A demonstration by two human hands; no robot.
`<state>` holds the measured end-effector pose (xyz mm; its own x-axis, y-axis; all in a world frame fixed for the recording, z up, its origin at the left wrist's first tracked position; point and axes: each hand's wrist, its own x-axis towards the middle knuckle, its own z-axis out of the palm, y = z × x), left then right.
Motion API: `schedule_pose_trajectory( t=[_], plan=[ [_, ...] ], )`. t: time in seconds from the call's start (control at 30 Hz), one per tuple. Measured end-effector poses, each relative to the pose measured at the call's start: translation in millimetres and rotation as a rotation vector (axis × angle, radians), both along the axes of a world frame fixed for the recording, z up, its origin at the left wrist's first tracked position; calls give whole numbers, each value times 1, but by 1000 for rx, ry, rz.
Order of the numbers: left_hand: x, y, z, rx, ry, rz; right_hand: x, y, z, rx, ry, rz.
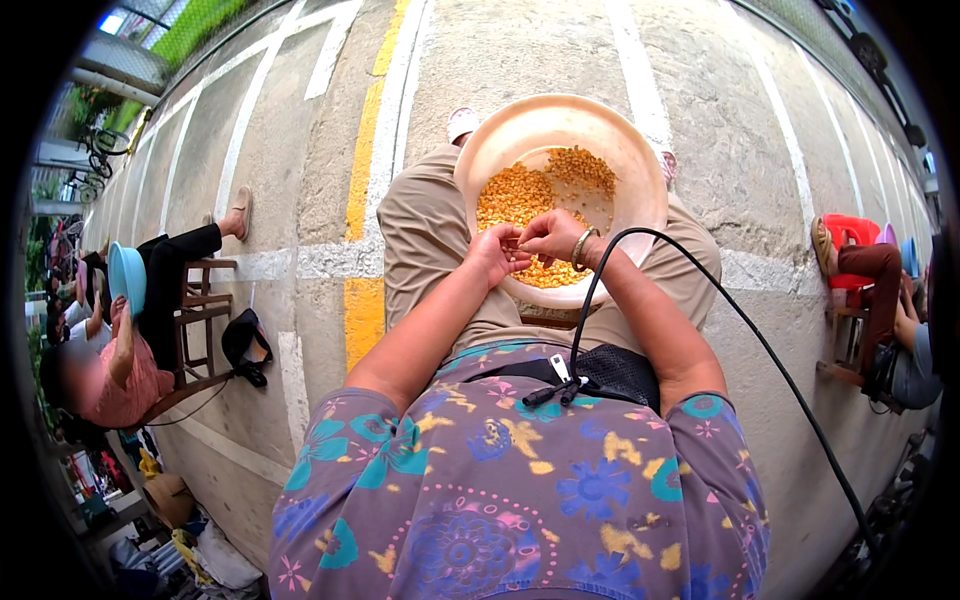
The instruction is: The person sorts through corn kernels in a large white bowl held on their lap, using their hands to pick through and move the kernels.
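Observation:
A wide, pale plastic basin point(637, 157) rests across my lap. Inside it, bright yellow corn kernels point(517, 193) spread over the left and near side, and a separate heap of browner kernels point(581, 168) sits at the far side. My left hand point(495, 253) is over the near left part of the basin, palm partly up with curled fingers. From the right, my right hand point(556, 235) meets it, thumb and fingertips pinched close to the left fingertips. Anything between them is too small to make out. A bracelet point(581, 247) circles my right wrist.
A black cable point(757, 341) arcs over my right forearm from a waist pouch point(619, 371). To the left, a seated person point(131, 367) holds a light blue basin point(127, 279). Another person point(874, 277) sits at right near a red plastic stool point(847, 232). Painted lines mark the concrete.

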<state>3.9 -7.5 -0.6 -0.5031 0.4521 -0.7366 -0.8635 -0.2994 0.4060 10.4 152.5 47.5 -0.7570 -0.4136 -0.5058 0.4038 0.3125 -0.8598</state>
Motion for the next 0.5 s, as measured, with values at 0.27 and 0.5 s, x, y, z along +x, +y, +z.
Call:
schedule_pose_trajectory(
  t=[0.27, 0.5],
  plan=[
    [2, 3, 3, 88, -1, -3, 6, -3, -10, -77, 172, -88],
    [1, 3, 2, -18, -13, 65, 6, 48, -73, 711, 271, 114]
  ],
)
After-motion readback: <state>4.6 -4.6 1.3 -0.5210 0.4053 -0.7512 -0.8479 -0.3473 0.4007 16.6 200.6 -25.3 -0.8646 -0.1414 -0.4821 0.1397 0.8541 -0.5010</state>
